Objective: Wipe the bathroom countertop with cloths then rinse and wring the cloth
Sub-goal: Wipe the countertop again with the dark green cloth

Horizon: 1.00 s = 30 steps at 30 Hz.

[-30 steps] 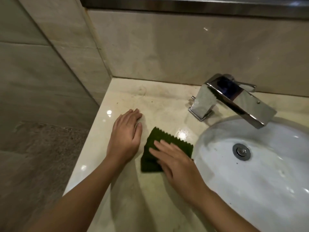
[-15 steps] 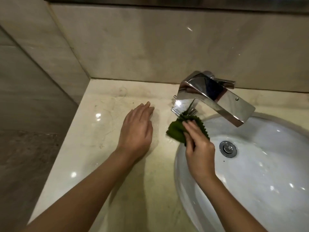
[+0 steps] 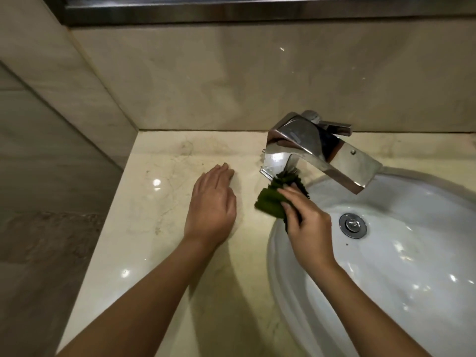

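Two hands work at a pale stone counter (image 3: 154, 207). The left hand (image 3: 211, 210) lies palm down on the stone, its fingers straight and close together, holding nothing. Its fingertips (image 3: 222, 171) point toward the back wall (image 3: 206, 81) and stop well short of it.

The right hand (image 3: 309, 228) holds a dark green cloth (image 3: 269, 202), with its fingers (image 3: 292, 193) bent over the top of the bunched fabric and the thumb pressed against the near side. The cloth sticks out ahead and to the left of those fingers, at the left rim of the white basin (image 3: 412, 266). Its zigzag far edge touches the foot of the chrome tap (image 3: 322, 153), just beyond the fingertips. How much of the cloth lies under the palm cannot be told.

The tap's flat spout slants out over the basin, past the right fingers and to their right. The round metal drain (image 3: 352, 225) sits in the bowl just to the right of the knuckles. Between the two hands there is a narrow strip of bare counter — the left fingers are near the cloth but apart from it. Both forearms reach in from the lower edge.
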Available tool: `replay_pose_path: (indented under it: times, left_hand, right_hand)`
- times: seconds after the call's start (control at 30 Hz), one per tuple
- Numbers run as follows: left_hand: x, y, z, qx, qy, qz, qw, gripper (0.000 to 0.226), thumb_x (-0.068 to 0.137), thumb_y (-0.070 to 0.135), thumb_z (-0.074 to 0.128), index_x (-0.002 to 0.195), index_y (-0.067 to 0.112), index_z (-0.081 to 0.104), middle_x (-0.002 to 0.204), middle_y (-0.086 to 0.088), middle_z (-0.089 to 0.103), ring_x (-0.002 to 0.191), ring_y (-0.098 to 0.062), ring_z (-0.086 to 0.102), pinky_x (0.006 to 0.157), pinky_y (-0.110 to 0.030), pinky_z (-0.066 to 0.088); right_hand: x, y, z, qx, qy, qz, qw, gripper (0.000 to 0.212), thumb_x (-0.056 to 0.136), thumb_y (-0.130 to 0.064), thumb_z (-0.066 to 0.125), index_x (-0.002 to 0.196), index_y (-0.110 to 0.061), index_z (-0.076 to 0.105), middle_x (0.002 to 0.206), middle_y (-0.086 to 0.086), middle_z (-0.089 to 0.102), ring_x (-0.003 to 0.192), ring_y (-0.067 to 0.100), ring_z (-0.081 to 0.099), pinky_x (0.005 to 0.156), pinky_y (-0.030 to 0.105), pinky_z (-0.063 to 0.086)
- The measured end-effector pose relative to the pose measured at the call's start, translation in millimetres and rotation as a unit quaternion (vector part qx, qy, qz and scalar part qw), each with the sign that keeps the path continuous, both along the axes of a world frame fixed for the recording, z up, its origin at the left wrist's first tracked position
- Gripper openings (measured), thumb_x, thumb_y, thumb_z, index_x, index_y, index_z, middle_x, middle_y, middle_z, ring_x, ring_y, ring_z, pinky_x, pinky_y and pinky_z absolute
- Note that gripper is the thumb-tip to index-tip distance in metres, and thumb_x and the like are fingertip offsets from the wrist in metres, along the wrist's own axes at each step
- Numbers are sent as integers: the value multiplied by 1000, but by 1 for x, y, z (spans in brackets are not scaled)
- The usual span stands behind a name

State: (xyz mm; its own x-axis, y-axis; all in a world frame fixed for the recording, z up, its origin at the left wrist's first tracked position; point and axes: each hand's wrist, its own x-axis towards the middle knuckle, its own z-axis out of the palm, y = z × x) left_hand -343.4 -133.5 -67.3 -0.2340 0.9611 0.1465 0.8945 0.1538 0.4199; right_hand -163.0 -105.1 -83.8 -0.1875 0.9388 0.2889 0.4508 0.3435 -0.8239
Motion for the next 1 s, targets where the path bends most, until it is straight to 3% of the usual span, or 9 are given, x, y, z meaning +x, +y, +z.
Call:
replay_pose_path:
  times: [0.27,0.4,0.47,0.57,0.63,0.73,0.87,1.0]
  left_hand:
    - [-2,-2,-3,-4,-5,16,1000,40,97,18,43,137,15,45,144,-2,44,136,-16,34,112,-26,15]
    - [-2,-8,0,16,14,-20,1000,37,93,22,43,127,14,56,134,-3,55,127,-21,46,105,-31,30]
    - [2,-16,3,22,17,-21,999,37,90,23,45,123,15,59,131,-3,58,124,-22,49,101,-31,32]
    - [21,-35,6,16,-2,-14,1000,37,91,26,42,122,17,60,131,1,58,124,-18,47,100,-28,31]
    - [38,-45,7,8,5,-44,999,39,90,30,39,120,18,61,130,2,59,124,-16,47,102,-25,28]
    - [63,-44,10,-2,19,-111,994,39,90,30,39,119,17,62,129,2,59,124,-17,47,103,-24,25]
    - [96,-29,11,-10,28,-150,988,36,87,29,43,113,17,64,125,0,62,118,-16,49,97,-26,32]
    - [140,-11,11,-23,48,-164,985,34,83,32,47,109,19,66,117,2,66,112,-21,58,97,-31,36]
  right_hand:
    - [33,-21,13,-66,18,65,996,36,87,1,59,116,-19,65,121,-9,61,115,-7,51,98,12,38]
    - [68,-21,24,-92,28,16,995,38,89,-4,58,109,-36,62,94,-26,67,81,-11,58,73,6,42]
    - [84,-18,28,-105,46,-14,993,38,90,-5,57,105,-40,61,90,-31,65,78,-6,59,67,7,42]
    - [106,-15,30,-116,49,-27,992,36,91,-7,56,105,-39,64,83,-14,68,68,4,58,64,16,42]
    - [118,-13,31,-128,54,-26,990,34,91,-7,56,105,-37,66,81,-12,67,63,4,55,63,19,41]
    - [133,-9,34,-132,53,-20,990,32,91,-7,56,106,-33,67,90,-20,68,74,2,61,64,11,42]
    - [158,-1,42,-141,29,4,990,31,90,-7,57,111,-27,66,103,-22,64,95,-5,58,76,8,43]
    - [200,14,62,-139,26,5,990,32,90,-7,58,110,-32,65,103,-20,65,95,-4,58,76,7,42]
